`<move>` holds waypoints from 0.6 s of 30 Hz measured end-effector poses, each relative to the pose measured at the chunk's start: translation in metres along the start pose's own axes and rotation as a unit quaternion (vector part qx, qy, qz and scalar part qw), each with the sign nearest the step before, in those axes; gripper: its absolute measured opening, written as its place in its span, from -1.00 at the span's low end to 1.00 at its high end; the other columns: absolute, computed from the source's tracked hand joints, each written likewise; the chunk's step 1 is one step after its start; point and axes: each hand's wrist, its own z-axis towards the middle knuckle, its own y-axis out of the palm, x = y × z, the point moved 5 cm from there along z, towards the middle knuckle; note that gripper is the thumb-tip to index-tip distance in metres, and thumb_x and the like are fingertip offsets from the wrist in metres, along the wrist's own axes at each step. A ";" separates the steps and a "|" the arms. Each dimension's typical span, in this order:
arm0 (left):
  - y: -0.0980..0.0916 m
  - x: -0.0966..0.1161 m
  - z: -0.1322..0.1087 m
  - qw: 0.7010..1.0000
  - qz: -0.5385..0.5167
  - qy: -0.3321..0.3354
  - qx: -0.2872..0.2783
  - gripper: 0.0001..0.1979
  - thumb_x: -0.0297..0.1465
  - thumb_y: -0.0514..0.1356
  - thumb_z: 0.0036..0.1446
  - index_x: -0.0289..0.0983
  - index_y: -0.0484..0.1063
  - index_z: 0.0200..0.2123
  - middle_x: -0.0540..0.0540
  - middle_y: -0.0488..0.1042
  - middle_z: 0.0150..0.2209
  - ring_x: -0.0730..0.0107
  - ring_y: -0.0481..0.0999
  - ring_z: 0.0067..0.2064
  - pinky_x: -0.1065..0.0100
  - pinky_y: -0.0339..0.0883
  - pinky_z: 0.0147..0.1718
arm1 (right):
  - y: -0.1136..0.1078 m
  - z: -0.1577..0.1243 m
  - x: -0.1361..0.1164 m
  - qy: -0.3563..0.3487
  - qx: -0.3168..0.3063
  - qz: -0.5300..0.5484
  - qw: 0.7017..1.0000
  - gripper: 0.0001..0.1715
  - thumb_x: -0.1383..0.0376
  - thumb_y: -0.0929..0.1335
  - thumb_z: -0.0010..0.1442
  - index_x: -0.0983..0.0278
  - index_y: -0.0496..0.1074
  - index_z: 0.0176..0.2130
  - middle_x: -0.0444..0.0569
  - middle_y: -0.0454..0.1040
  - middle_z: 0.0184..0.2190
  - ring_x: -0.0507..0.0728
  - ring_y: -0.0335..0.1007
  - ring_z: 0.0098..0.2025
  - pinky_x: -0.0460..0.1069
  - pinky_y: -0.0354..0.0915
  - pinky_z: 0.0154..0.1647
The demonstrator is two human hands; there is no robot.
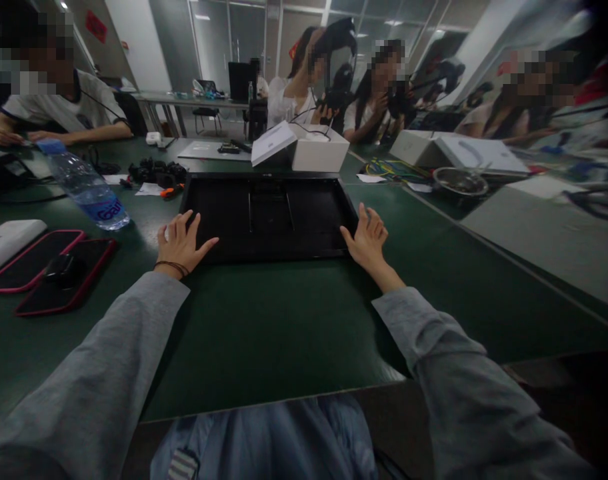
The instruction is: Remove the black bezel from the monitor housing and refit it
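Observation:
A flat black rectangular panel (224, 217) with a raised rim, like a shallow tray, lies on the green table (269, 320) in front of me. Two thin upright bars show near its middle, and a small pale mark sits on its far rim. My left hand (181, 241) is at the panel's near left corner, fingers spread, thumb over the near edge. At the right side, my right hand (368, 239) has its fingers apart and its thumb by the rim. Both hands appear to touch the panel's edges without gripping it; I cannot tell how firmly they rest there.
On the left are a tilted-looking water bottle (87, 190), two phones (67, 283) with red-pink edges and a white box (14, 241). Black gear (157, 172) lies behind. White boxes (320, 150), a metal bowl (460, 181) and cables (394, 170) stand farther right. Several people sit across the table.

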 end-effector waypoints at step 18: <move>0.001 -0.016 0.008 0.995 -0.077 -0.055 0.012 -0.23 -0.14 0.17 0.22 -0.30 0.15 0.43 -0.38 0.07 0.47 -0.21 0.05 0.48 -0.19 0.01 0.39 | 0.020 0.011 0.036 0.040 -0.026 0.153 0.987 -0.20 0.06 0.27 0.28 0.36 0.26 0.38 0.26 0.35 0.34 0.38 0.24 0.39 0.35 0.13 0.44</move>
